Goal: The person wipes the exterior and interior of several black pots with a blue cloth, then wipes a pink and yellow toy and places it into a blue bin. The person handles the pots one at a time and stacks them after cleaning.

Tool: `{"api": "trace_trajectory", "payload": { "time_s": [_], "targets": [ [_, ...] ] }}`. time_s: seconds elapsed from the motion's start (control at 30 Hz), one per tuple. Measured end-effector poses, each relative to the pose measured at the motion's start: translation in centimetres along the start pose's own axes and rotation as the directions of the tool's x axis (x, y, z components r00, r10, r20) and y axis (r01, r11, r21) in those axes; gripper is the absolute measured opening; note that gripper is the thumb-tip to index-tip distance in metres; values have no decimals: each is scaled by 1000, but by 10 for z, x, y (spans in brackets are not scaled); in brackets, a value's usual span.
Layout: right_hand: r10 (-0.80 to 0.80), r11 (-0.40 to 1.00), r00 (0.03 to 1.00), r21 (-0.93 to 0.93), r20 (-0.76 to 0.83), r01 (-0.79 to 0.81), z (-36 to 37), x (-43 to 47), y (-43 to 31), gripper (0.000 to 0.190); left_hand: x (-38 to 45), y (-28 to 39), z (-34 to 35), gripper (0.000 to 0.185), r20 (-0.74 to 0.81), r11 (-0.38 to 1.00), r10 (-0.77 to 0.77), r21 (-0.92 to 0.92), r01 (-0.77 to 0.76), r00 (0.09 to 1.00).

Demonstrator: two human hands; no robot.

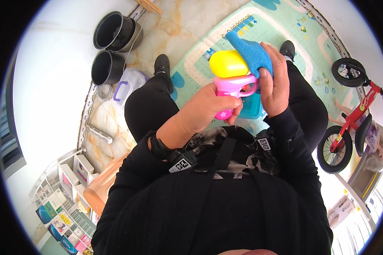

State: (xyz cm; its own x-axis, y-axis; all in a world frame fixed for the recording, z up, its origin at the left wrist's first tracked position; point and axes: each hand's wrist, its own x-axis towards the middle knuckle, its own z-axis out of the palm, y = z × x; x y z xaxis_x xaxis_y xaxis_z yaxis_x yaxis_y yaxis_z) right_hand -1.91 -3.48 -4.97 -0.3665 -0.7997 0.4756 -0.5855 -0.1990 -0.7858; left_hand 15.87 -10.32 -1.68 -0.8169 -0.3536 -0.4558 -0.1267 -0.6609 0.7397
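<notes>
My left hand (201,106) is wrapped around the pink grip of a toy water gun (231,83). A rounded yellow part (228,63), like a tank, sits on top of the toy. In my right hand (277,83) is a blue cloth (253,52), pressed over the toy's right end and hiding it. One corner of the cloth sticks up past the yellow part. Below the toy, a teal plastic bin (251,106) stands between my legs, mostly covered by my hands and the toy.
A green patterned play mat (204,73) lies under my feet. Black pots (107,67) and a clear lidded box (130,85) stand on the marble-look floor to the left. A red balance bike (354,118) is at the right. Lower left is a wire rack (63,216) with boxes.
</notes>
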Motion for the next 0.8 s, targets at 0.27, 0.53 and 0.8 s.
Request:
{"api": "trace_trajectory", "payload": {
  "time_s": [0.27,0.53,0.8],
  "targets": [
    [-247,930,932,-204,265,305,13,-6,-21,53,1,-3,-1,13,7,994,12,-105,-11,1000],
    [-79,967,991,-233,111,103,2,0,3,52,0,-2,-5,18,40,990,46,-138,-40,998],
    [362,848,932,405,32,-343,20,-16,-9,56,2,-5,-1,21,56,994,83,-82,-78,995]
  ]
}}
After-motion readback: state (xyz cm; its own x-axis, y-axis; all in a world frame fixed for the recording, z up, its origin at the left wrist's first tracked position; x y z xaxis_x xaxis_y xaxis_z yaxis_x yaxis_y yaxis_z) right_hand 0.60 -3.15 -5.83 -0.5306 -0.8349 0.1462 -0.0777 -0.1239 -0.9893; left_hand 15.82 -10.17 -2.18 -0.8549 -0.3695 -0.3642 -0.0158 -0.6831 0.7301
